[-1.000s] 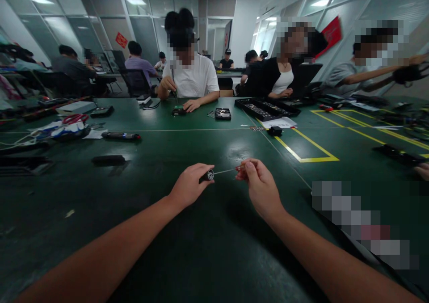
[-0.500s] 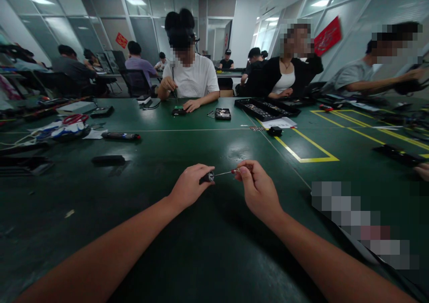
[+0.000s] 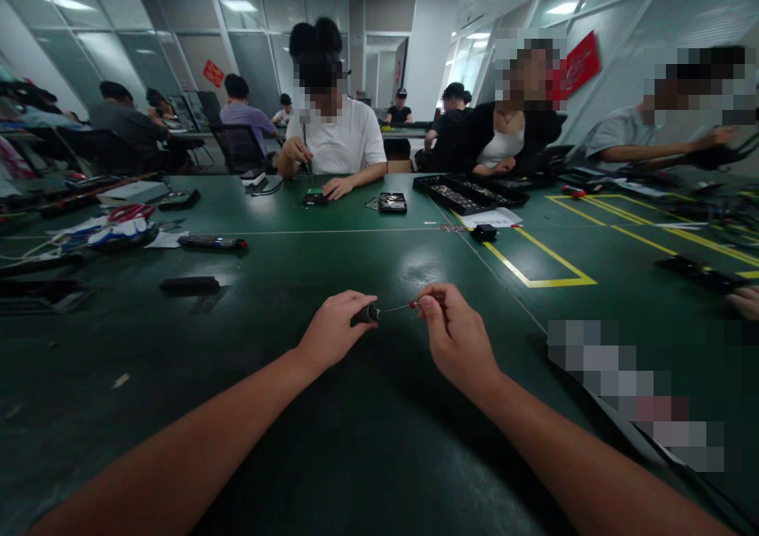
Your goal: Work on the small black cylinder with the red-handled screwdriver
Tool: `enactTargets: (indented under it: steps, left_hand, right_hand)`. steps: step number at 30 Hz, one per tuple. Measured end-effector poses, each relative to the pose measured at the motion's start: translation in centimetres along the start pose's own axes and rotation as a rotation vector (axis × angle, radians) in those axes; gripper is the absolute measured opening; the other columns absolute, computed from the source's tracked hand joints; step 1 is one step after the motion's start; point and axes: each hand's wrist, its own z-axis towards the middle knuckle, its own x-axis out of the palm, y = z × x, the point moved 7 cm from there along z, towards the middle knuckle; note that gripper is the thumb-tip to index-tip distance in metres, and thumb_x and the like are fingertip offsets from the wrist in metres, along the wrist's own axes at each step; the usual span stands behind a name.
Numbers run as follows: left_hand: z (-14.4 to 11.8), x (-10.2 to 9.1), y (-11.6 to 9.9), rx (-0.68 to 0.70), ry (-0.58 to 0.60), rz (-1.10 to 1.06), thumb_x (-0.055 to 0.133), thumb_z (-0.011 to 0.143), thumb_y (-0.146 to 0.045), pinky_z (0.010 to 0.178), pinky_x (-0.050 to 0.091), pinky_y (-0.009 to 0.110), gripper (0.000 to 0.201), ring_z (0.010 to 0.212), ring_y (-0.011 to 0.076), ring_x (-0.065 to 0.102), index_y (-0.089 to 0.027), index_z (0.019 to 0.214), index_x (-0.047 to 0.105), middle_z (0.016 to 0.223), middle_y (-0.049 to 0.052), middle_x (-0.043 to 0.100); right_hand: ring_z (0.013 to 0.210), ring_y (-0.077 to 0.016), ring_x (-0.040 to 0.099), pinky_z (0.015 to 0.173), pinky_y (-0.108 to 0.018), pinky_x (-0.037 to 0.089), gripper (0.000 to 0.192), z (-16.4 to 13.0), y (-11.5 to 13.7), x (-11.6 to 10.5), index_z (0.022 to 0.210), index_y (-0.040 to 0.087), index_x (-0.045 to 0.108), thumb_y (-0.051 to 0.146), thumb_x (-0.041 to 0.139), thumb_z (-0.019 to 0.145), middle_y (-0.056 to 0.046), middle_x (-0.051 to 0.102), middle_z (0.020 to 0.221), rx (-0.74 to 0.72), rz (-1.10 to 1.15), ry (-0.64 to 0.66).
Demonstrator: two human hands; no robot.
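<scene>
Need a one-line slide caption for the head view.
Left hand grips a black handle while right hand pinches a thin metal shaft over a green table.

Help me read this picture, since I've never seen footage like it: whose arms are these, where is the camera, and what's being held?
The camera sits on a person's head, looking forward and down, so the two bare arms are that person's own. The left hand grips a small dark handle. A thin metal shaft runs from it to the right hand, which pinches the shaft's far end, where a bit of red shows. It looks like a small screwdriver, held just above the green table. Farther off lie a black bar, a dark tool and a black tray. Other people sit at work across the table.
</scene>
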Motion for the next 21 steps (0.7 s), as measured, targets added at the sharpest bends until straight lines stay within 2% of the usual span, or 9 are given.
enactTargets:
  steps: [14,21]
  left_hand:
    - [-0.25,-0.55,0.89,-0.07,-0.036,-0.054,0.074,0.086,-0.016,0.098,0.054,0.042,0.036,0.11,0.0217,0.064,-0.021,0.121,0.069,0.118,0.006,0.068]
    - [-0.35,-0.79,0.26,-0.045,-0.033,0.02,0.068,0.092,-0.022,0.1,0.052,0.044,0.043,0.113,0.0233,0.062,-0.023,0.134,0.061,0.121,0.007,0.066]
  right_hand:
    - [0.074,-0.0215,0.067,0.067,-0.034,0.047,0.019,0.12,-0.72,-0.21,0.103,0.024,0.058,0.036,0.044,0.103,-0.004,0.069,0.082,0.037,0.057,-0.026]
    - [0.078,-0.0225,0.068,0.069,-0.035,0.048,0.021,0.14,-1.06,-0.83,0.105,0.023,0.058,0.039,0.044,0.103,-0.005,0.071,0.087,0.067,0.066,-0.079]
